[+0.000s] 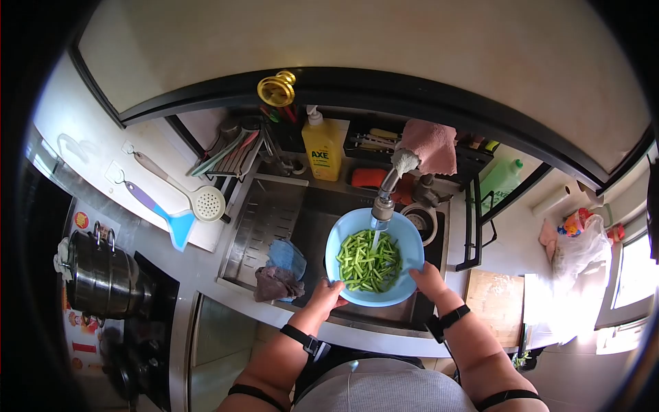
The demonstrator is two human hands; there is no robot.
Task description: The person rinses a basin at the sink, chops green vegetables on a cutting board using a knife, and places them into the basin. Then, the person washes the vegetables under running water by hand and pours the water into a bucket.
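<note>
A light blue bowl is held over the sink, under the faucet. Inside it lie many short cut pieces of a green vegetable, and a stream of water falls onto them. My left hand grips the bowl's near left edge, thumb on the rim. On the right edge, my right hand is closed round the rim, its fingers mostly hidden beneath. Left of the bowl, a blue cloth and a greyish-brown cloth lie at the sink's drainer edge.
A yellow soap bottle stands behind the sink. To the right are a cutting board and a plastic bag. A skimmer and a blue spatula hang at left, near a steel pot. A cabinet door overhangs everything.
</note>
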